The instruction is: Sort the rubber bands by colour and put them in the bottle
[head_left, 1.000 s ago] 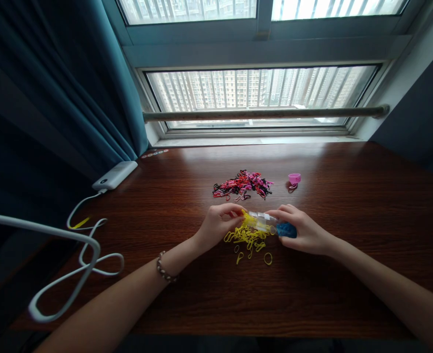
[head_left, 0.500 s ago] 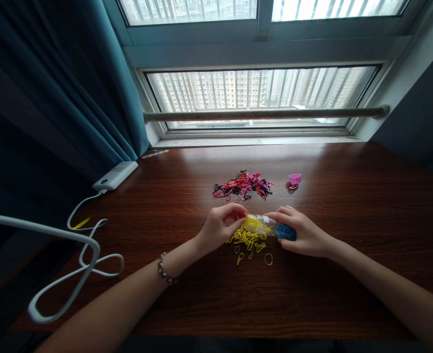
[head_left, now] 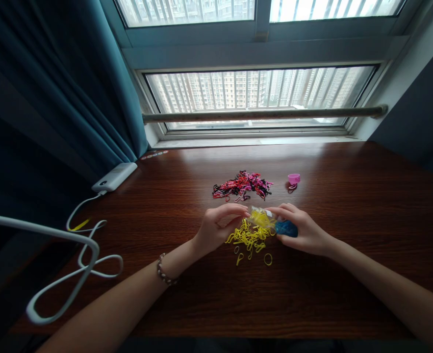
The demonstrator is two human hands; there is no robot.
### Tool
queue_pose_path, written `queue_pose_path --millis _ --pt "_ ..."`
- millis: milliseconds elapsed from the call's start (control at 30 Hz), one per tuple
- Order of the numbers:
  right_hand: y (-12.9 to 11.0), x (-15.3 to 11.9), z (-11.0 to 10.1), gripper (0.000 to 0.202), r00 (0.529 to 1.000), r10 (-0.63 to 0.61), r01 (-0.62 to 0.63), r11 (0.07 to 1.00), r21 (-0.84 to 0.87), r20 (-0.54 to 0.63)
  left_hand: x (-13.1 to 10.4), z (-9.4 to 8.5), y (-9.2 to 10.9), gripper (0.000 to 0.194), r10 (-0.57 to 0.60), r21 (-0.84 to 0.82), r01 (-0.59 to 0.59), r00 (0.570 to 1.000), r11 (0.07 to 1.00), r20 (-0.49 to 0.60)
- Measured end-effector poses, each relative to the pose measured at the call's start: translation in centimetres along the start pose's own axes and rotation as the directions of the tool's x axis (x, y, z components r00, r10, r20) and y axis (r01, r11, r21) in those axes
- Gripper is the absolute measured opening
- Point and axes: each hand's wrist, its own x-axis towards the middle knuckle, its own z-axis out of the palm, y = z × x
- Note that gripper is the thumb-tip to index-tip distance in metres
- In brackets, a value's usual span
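Note:
My right hand (head_left: 304, 229) is closed around a small clear container (head_left: 254, 212) that lies tilted on its side. Yellow rubber bands fill its left part, and its right end is blue (head_left: 287, 228); whether that is a cap or blue contents I cannot tell. Just at the container's left end is my left hand (head_left: 219, 223), its thumb and forefinger curved and a little apart, with nothing visible between them. Below the container a loose pile of yellow rubber bands (head_left: 249, 238) is spread on the table, with single bands nearer me.
Behind the hands sits a heap of red, pink and black bands (head_left: 242, 186). A small pink cup-shaped piece (head_left: 293, 178) stands right of it. A white power bank (head_left: 115, 177) and its looped white cable (head_left: 91, 255) occupy the table's left side. A window is beyond.
The container's left end has tipped up slightly, and the yellow bands in it have shifted toward the right. My left fingertips have drawn a little apart from its end.

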Motion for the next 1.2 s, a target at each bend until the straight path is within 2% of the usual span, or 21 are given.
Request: queue_pose_path --millis 133,233,333,400,500,600,667,767,833,933,967,1033,1133,1200 --pt "0.2 0.0 0.2 0.058 0.998 0.018 -0.015 0.998 0.058 -0.057 0.1 -0.1 0.0 0.034 0.039 0.057 -0.037 0.999 0.998 -0.036" --pt "0.4 -0.1 0.6 0.055 0.993 0.04 -0.016 0.979 0.204 -0.114 0.2 0.1 -0.5 0.054 0.045 0.013 -0.044 0.996 0.999 -0.074" --pt "0.3 -0.4 1.2 0.055 0.99 0.066 -0.014 0.925 0.381 -0.124 0.1 0.5 -0.8 0.063 -0.023 -0.037 0.022 1.0 0.999 -0.015" --pt "0.0 -0.6 1.5 0.054 0.994 0.061 -0.014 0.899 0.438 -0.093 0.1 0.9 -0.6 0.062 -0.087 -0.075 0.092 0.994 0.993 0.065" --pt "-0.4 -0.9 2.0 0.054 0.999 0.021 -0.006 0.902 0.432 -0.03 -0.1 1.4 0.4 0.052 -0.141 -0.21 0.174 0.977 0.962 0.163" --pt "-0.7 -1.0 2.1 0.062 1.0 -0.028 0.023 0.912 0.409 0.007 -0.1 1.7 1.4 0.04 -0.175 -0.383 0.244 0.963 0.891 0.206" --pt "-0.8 -0.9 1.9 0.064 0.999 -0.04 0.034 0.927 0.372 0.009 0.0 1.5 1.5 0.035 -0.214 -0.468 0.263 0.964 0.843 0.157" --pt "-1.0 -0.7 1.4 0.062 0.999 -0.048 0.049 0.975 0.215 -0.011 0.6 0.4 0.6 0.027 -0.256 -0.532 0.16 0.96 0.831 -0.111" --pt "-1.2 -0.6 1.2 0.071 0.998 -0.06 0.06 0.997 0.049 0.004 1.0 -0.6 -0.4 0.028 -0.258 -0.492 0.082 0.918 0.867 -0.301" --pt "-1.3 -0.9 1.5 0.092 0.998 -0.028 0.038 0.987 -0.159 0.062 1.5 -1.7 -2.0 0.035 -0.201 -0.282 0.085 0.888 0.956 -0.414" --pt "-1.3 -1.0 1.7 0.095 0.997 -0.007 0.021 0.981 -0.191 0.077 1.5 -1.9 -2.4 0.036 -0.176 -0.193 0.101 0.889 0.976 -0.422" --pt "-1.1 -1.1 2.2 0.089 0.995 0.032 -0.013 0.979 -0.204 0.093 1.5 -2.0 -3.1 0.036 -0.116 -0.015 0.121 0.906 0.993 -0.407" --pt "-1.0 -1.0 2.8 0.064 0.995 0.075 -0.062 0.983 -0.172 0.072 1.3 -1.8 -3.8 0.036 -0.029 0.185 0.096 0.941 0.978 -0.337" --pt "-1.1 -0.5 3.1 0.053 0.995 0.09 -0.083 0.985 -0.152 0.04 1.3 -1.6 -3.9 0.038 0.003 0.245 0.072 0.956 0.967 -0.294"
